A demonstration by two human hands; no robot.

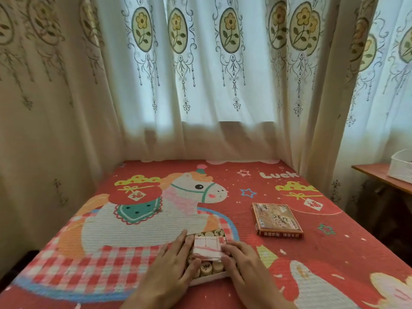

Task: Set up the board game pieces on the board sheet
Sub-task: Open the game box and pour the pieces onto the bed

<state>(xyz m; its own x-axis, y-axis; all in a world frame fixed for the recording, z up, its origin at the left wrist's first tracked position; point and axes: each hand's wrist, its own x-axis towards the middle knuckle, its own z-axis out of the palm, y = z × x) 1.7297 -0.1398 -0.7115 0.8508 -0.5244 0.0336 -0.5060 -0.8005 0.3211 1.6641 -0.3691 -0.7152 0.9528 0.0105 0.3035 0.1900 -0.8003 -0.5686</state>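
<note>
A shallow white box tray [209, 278] lies on the bed near me, packed with round wooden game pieces [206, 267] bearing characters. On top of the pieces sits the board sheet [207, 245], folded into a small white square with pink lines. My left hand [172, 270] rests along the tray's left side, fingers straight, thumb near the lower pieces. My right hand [244, 266] lies at the tray's right side, its fingertips touching the folded sheet's right edge. The box lid [276, 219], brown with a printed picture, lies apart to the right.
The bed is covered by a red quilted sheet [312, 248] with a cartoon horse print. Curtains [200, 85] hang close behind and on both sides. At the far right stands a wooden table edge [379, 177] with a white basket [401, 166].
</note>
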